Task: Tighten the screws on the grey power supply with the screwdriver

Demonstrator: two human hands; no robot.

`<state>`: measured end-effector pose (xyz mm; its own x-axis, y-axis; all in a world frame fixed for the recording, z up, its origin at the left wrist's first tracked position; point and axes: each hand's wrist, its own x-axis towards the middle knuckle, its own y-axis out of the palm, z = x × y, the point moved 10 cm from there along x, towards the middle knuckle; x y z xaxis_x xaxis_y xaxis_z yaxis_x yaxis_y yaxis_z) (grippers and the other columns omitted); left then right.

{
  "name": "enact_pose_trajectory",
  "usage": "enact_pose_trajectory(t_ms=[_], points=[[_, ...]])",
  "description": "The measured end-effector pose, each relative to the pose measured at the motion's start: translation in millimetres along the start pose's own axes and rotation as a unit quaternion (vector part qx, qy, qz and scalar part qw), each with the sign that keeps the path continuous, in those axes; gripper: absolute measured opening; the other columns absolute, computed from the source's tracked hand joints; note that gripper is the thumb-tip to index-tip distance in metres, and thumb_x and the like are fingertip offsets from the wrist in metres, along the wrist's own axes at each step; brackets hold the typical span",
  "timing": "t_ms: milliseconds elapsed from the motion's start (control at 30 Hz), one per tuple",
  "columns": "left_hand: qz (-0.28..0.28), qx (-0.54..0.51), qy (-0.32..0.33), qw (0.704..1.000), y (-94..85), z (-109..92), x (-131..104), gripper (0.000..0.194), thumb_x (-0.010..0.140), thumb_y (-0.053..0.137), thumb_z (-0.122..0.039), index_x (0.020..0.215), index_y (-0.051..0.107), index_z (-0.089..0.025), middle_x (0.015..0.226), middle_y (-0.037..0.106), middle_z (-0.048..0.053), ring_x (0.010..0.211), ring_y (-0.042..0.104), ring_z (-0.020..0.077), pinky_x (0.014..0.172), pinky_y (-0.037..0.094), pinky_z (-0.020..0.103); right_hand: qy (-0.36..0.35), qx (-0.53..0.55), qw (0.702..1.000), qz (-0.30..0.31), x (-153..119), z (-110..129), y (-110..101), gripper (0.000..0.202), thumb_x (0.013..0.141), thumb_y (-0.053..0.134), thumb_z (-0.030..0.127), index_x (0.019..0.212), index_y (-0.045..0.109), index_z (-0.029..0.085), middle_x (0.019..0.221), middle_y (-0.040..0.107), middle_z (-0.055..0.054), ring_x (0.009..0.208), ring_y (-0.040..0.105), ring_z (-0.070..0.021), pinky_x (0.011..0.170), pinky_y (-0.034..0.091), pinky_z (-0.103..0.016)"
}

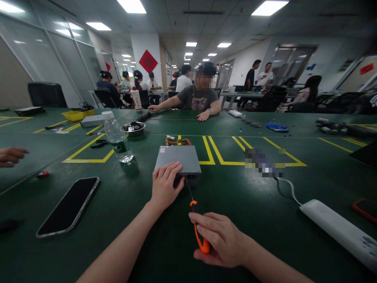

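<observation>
A grey metal box (179, 155) with coloured wires (178, 141) behind it sits on the green table (165, 251). My left hand (166, 184) lies over its near left corner, fingers flat on the top and thumb at the near side. My right hand (220, 237) is closed round the orange and black handle of a screwdriver (202, 243). The thin shaft points away from me, its tip at the near face of the box beside my left thumb. Whether the tip sits in a screw is too small to tell.
A water bottle (119, 141), metal bowl (134, 129) and phone (69, 206) stand or lie to the left. Another person's hand (11, 156) reaches in there. A white power strip (338, 232) lies right. Across the table sits a person (197, 98).
</observation>
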<state>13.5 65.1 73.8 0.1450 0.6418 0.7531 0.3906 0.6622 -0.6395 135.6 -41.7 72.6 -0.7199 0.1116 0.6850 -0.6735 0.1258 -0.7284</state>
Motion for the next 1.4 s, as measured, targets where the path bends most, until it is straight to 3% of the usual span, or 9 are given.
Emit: enact_pose_trajectory(t_ms=[733,1100,1400], points=[[0.007,0.006,-0.015,1.000,3.2,2,1,0.031,0.081,0.055,-0.028,0.112,0.053,-0.025,0.119,0.061,0.003,0.112,0.053,0.0215,0.090,0.031,0.040,0.009,0.015,1.000,-0.018,-1,-7,-2,0.034,0.095,0.041,0.032,0.118,0.036,0.007,0.108,0.061,-0.023,0.094,0.063,-0.0212,0.073,0.053,-0.033],[0.010,0.002,-0.016,1.000,2.6,0,1,0.031,0.082,0.054,-0.027,0.113,0.053,-0.025,0.120,0.061,0.004,0.112,0.052,0.0220,0.091,0.031,0.040,-0.005,-0.082,0.996,0.013,12,7,4,0.021,0.094,0.043,0.025,0.098,0.057,0.010,0.097,0.065,-0.019,0.074,0.063,-0.0178,0.067,0.051,-0.030],[0.014,0.002,-0.017,1.000,1.0,1,1,0.031,0.082,0.053,-0.027,0.113,0.053,-0.025,0.120,0.060,0.003,0.112,0.052,0.0220,0.091,0.032,0.041,0.001,-0.132,0.991,0.013,16,10,7,0.024,0.091,0.039,0.023,0.087,0.059,0.012,0.093,0.065,-0.014,0.070,0.057,-0.0198,0.068,0.043,-0.035]])
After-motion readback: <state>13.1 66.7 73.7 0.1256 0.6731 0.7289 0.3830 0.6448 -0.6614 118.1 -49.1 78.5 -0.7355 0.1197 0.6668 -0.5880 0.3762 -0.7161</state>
